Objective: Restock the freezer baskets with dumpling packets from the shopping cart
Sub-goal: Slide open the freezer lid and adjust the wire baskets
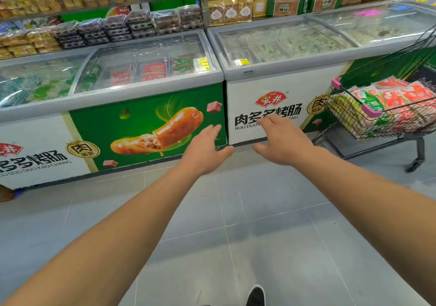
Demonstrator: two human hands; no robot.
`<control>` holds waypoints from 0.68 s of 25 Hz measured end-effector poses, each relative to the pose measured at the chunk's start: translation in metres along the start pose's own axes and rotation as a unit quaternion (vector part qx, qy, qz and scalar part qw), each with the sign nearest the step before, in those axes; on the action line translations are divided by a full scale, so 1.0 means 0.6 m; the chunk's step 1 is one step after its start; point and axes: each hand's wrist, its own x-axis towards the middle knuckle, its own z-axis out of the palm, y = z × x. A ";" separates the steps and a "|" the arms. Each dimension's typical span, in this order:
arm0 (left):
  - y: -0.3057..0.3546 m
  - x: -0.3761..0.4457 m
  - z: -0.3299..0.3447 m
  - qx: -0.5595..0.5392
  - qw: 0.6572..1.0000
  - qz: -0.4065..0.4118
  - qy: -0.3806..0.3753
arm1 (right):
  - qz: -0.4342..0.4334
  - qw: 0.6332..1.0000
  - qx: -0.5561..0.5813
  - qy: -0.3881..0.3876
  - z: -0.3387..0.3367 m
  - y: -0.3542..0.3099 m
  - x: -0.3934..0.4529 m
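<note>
Two empty hands, left hand and right hand, fingers loosely spread, should slide the freezer lid aside before reaching the shopping cart for dumpling packets.

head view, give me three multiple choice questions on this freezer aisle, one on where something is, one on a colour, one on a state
1. Where is the shopping cart with the packets?
A. at the right, in front of the white-fronted freezer
B. at the far left
C. behind the shelves

2. What colour is the panel behind the sausage picture?
A. blue
B. green
C. black

3. What are the hands doing?
A. each holds a packet
B. both grip the cart handle
C. both are open and hold nothing

Answers:
1 A: the cart stands at the right edge by the freezer's front.
2 B: the sausage sits on a green field.
3 C: the left hand and right hand reach forward with fingers spread, nothing in them.
</note>
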 end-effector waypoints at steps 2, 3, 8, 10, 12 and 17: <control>0.001 0.029 0.008 -0.013 1.000 -0.026 -0.006 | 0.002 1.000 0.020 -0.016 0.002 0.022 0.029; -0.004 0.046 0.014 -0.014 0.999 -0.042 -0.008 | 0.003 1.000 0.021 -0.022 0.007 0.035 0.047; -0.021 0.142 0.021 -0.019 0.997 -0.066 -0.020 | 0.005 0.998 0.017 -0.058 0.022 0.073 0.153; -0.039 0.188 0.023 -0.023 0.997 -0.071 -0.021 | 0.002 0.998 0.014 -0.064 0.033 0.079 0.199; -0.063 0.239 0.023 -0.029 0.997 -0.072 -0.022 | 0.005 0.997 0.013 -0.071 0.046 0.079 0.254; -0.139 0.364 0.014 -0.060 0.993 -0.094 -0.029 | 0.013 0.992 0.017 -0.121 0.091 0.056 0.406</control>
